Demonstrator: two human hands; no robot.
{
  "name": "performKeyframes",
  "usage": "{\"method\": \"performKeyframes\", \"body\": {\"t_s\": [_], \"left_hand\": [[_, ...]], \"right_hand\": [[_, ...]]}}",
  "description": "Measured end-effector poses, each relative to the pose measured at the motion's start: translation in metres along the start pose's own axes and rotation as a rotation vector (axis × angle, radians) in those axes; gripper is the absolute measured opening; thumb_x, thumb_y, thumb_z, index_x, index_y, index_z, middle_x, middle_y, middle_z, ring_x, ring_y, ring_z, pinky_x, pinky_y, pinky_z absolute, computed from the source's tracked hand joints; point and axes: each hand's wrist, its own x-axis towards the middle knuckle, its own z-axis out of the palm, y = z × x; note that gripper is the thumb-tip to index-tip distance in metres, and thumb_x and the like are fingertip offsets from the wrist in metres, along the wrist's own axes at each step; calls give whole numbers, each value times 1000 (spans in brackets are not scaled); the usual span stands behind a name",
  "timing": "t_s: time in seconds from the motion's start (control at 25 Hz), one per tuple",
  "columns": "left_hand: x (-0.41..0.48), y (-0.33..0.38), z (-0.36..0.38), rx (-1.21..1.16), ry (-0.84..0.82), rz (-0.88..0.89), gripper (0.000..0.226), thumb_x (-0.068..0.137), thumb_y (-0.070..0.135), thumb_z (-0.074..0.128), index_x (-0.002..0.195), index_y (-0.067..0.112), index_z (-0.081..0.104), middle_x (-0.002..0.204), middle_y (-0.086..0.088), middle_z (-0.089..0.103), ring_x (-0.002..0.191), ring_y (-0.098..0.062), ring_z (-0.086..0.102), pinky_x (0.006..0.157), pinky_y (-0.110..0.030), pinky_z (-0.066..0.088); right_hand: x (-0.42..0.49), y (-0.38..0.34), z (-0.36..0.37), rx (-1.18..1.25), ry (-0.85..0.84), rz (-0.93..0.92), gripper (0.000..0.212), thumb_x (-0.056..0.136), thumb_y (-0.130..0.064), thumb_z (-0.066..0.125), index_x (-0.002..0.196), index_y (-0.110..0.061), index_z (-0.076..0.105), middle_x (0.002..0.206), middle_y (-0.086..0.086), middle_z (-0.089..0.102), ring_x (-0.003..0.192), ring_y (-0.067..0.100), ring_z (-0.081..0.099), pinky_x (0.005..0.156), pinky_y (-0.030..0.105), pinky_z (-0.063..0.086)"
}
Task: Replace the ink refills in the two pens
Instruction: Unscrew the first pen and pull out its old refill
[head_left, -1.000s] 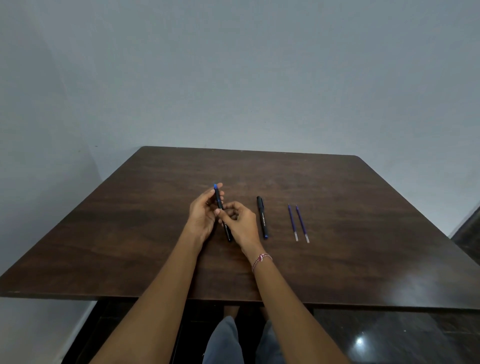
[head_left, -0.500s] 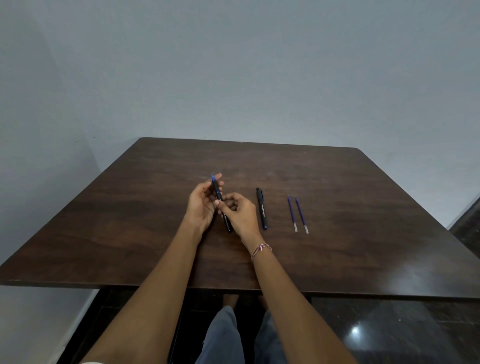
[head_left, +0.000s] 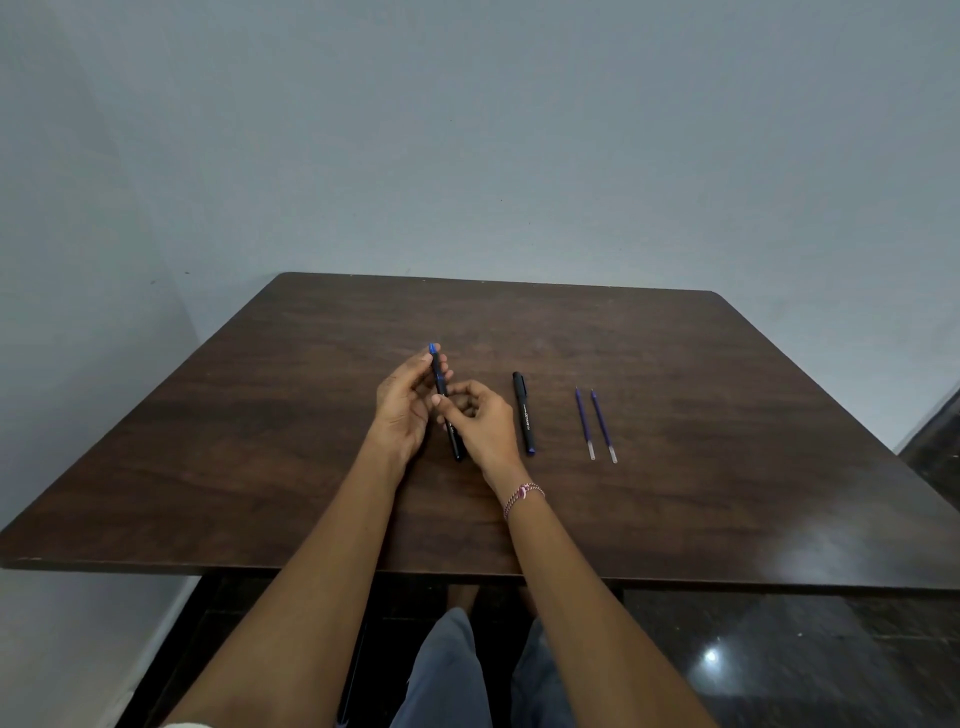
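A black pen with a blue end (head_left: 440, 379) is held over the middle of the dark wooden table (head_left: 675, 493). My left hand (head_left: 402, 410) grips its upper half near the blue end. My right hand (head_left: 480, 423) pinches its lower half, whose black tip reaches down to the tabletop. A second black pen (head_left: 523, 413) lies flat just right of my right hand, its blue end toward me. Two thin blue ink refills (head_left: 596, 423) lie side by side further right, clear ends toward me.
The table stands against a pale wall, with another wall close on the left. Its near edge crosses in front of my knees. Dark glossy floor shows below and to the right of the table.
Both hands keep hold of the same pen in nearly the same pose. The view has tilted slightly, so the table sits a little higher in the frame.
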Motion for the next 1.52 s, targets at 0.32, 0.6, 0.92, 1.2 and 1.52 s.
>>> {"method": "performKeyframes", "body": {"t_s": [0.32,0.6,0.92,1.2,1.52], "left_hand": [[-3,2,3,13,-1,15,23,89,-5,54,106,6,66,84,-5,71,77,-11,67,67,-21,57],[0,0,3,44,20,36,25,87,-7,57,105,8,66,89,-2,66,73,-7,65,66,-18,55],[1,2,13,142,62,82,24,83,-6,63,99,12,68,94,-3,67,80,-10,63,66,-17,54],[0,11,18,203,135,134,25,82,-2,66,103,11,68,91,-1,69,75,-7,64,64,-16,54],[11,43,18,111,274,274,31,82,-4,67,112,-1,63,93,-7,68,75,-9,66,68,-18,57]], "right_hand": [[1,0,1,-14,8,0,24,84,-21,72,107,-22,64,66,3,61,67,18,65,73,34,55],[2,0,1,-49,26,-13,15,84,-23,71,96,-27,63,64,3,58,58,13,53,59,27,47],[3,-1,-1,111,69,6,16,84,-15,72,95,-20,63,60,2,54,54,7,60,59,20,51],[1,-3,-2,181,28,3,18,83,-15,73,94,-26,65,57,-6,53,55,8,61,57,16,48],[0,-4,-2,166,-25,20,19,82,-23,74,97,-29,64,54,-10,58,59,9,62,49,15,41]]}}
